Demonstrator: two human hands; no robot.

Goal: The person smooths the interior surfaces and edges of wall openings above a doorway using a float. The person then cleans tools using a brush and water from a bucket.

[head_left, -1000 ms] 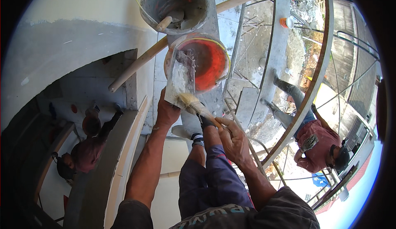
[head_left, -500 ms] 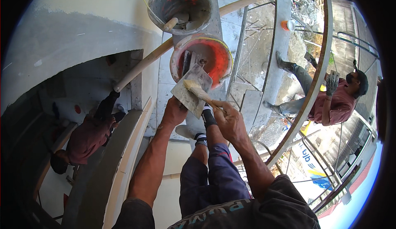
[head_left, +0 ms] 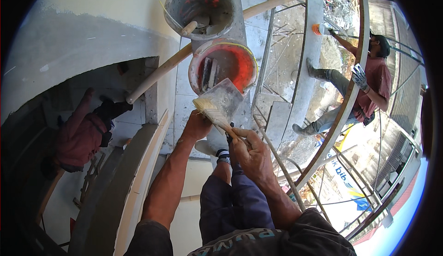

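Note:
My left hand [head_left: 197,126] is closed at the near-left edge of a flat, grey, mortar-stained plate [head_left: 228,97], which looks like a plastering trowel; its handle is hidden. In my right hand [head_left: 253,153] is a paintbrush [head_left: 213,113], gripped by its wooden handle. Its wide, pale bristles lie over the plate's left side, close above my left hand. Just beyond the plate stands an orange bucket [head_left: 247,69] smeared with grey. Two long, narrow tools [head_left: 210,74] lean inside it, their kind unclear.
A grey bucket [head_left: 173,7] farther off holds a wooden-handled tool [head_left: 189,28]. Both buckets stand on a narrow plank [head_left: 238,20]. Bamboo poles [head_left: 161,71] cross the scaffold. One co-worker [head_left: 374,78] is at the right, by a small orange-and-white bucket [head_left: 318,29]; another [head_left: 80,138] is at the lower left.
The brush has swung left and nearer across the plate, and the plate has turned. My right hand came nearer. The right co-worker now reaches to the small bucket; the left one has shifted and stretches an arm.

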